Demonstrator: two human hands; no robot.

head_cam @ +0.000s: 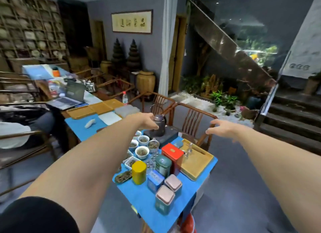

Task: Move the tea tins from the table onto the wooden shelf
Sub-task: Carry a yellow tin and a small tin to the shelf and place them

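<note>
Several tea tins stand at the near end of the blue-covered table (139,196): a yellow round tin (139,172), a green tin (163,165), a tall red tin (172,157), a blue tin (155,180) and two teal tins with pink lids (173,183) (164,199). My left hand (148,122) is stretched out high above the table, fingers curled loosely, holding nothing, in front of a dark kettle (159,123). My right hand (219,128) is also extended, fingers spread, empty, over the chair beyond the table. A large wooden lattice shelf (33,28) fills the far left wall.
White cups of tea leaves (142,152), a strainer and small dishes crowd the table's middle. A wooden tea tray (196,161) lies on the right. Wooden chairs (192,121) stand behind the table. A laptop (69,98) and a seated person (26,128) are at left. Stairs rise at right.
</note>
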